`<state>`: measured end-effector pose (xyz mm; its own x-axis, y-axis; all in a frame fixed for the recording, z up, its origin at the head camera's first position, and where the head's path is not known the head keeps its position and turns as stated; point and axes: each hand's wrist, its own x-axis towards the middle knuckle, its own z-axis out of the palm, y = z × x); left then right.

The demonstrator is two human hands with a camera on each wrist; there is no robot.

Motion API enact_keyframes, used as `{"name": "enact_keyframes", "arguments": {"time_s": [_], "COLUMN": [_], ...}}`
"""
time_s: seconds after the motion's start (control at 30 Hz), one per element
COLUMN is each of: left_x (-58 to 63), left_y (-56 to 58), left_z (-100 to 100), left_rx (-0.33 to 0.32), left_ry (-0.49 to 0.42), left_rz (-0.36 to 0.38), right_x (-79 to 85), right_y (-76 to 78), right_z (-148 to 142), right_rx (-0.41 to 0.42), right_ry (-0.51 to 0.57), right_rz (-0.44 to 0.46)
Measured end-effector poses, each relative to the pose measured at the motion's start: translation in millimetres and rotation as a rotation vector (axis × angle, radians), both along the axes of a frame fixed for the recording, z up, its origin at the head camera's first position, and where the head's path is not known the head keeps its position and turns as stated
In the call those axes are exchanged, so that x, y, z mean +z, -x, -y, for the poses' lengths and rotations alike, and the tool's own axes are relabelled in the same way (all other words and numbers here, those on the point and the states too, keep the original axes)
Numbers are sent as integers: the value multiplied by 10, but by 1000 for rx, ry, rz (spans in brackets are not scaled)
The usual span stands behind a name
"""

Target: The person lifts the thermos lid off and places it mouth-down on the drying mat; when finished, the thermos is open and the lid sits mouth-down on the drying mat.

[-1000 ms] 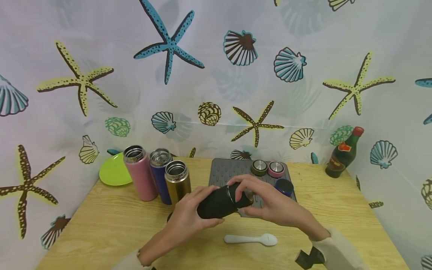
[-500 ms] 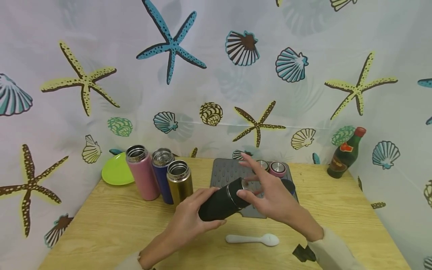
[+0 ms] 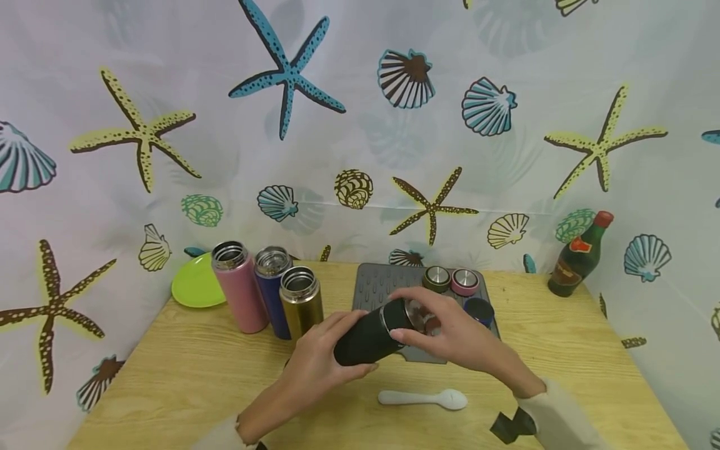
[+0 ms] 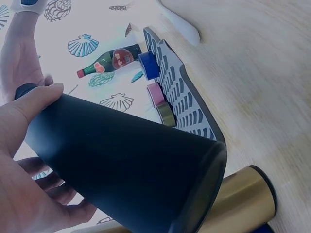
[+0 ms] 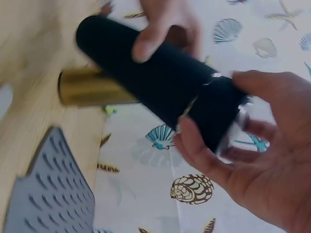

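Note:
A black thermos bottle [image 3: 364, 340] is held tilted above the table, its capped end up and to the right. My left hand [image 3: 322, 362] grips the body from the left, thumb and fingers wrapped around it; the left wrist view shows the black bottle's [image 4: 126, 155] base toward the camera. At the other end my right hand [image 3: 444, 328] has thumb and fingers around the black lid [image 5: 218, 110], whose top is silvery. A thin shiny ring marks the seam between lid and body. Pink [image 3: 243, 294], blue [image 3: 273, 297] and gold [image 3: 302, 309] thermos bottles stand lidless at the left.
A grey drying mat [image 3: 374, 281] bears green [image 3: 436, 279], pink [image 3: 465, 282] and blue [image 3: 479, 310] lids. A white spoon [image 3: 422, 399] lies in front. The green plate [image 3: 197, 284] is at the back left, a dark green bottle [image 3: 579, 256] at the back right.
My right hand's fingers spread off the lid half a second ago and have now come around it again. The black bottle and my left hand have hardly moved.

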<state>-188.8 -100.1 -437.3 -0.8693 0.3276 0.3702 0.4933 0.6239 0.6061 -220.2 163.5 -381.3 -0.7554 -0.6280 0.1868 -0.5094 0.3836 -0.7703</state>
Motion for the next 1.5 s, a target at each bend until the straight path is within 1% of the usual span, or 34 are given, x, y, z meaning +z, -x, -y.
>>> {"name": "enact_keyframes", "arguments": {"time_s": [0.1,0.2,0.3,0.4,0.47,0.53,0.6,0.67,0.77,0.83,0.9,0.97,1.03,1.07,1.17,1.23,1.3,1.4,1.5], "left_x": [-7,-1,5,4,0,-7,-13,-18,-26,-36,-50,-65,-80,-87,-105,-111,-115,-102,-95], "left_y": [7,9,5,5,6,6,2,0,11,22,30,30,27,25,17,9,1,-11,-11], "left_z": [10,18,21,19,18,18,21,27,31,34,35,37,41,42,49,52,60,77,102], "left_rx": [1,-6,-12,-14,-11,-2,18,36,51,47,43,39,37,37,38,39,40,44,47], "left_ry": [-5,-13,-15,-14,-13,-14,-9,2,35,60,95,127,150,159,180,190,195,180,149], "left_rz": [22,41,47,40,35,35,28,6,-72,-143,-220,-282,-331,-349,-381,-385,-370,-306,-220], "right_x": [24,39,48,56,66,80,99,114,118,107,100,99,91,87,64,38,21,11,25], "right_y": [8,16,10,1,-12,-35,-69,-97,-113,-105,-101,-103,-98,-95,-84,-80,-81,-87,-109], "right_z": [-48,-86,-107,-111,-106,-91,-67,-38,3,20,35,46,49,48,38,27,25,26,9], "right_rx": [112,191,213,213,198,156,77,-19,-138,-183,-202,-200,-184,-175,-141,-115,-83,-20,18], "right_ry": [48,51,26,2,-11,-15,-11,-7,-2,-21,-28,-33,-25,-17,7,24,38,59,33], "right_rz": [-11,-39,-68,-91,-77,-47,-6,15,20,33,91,172,258,285,309,270,200,77,-49]}}
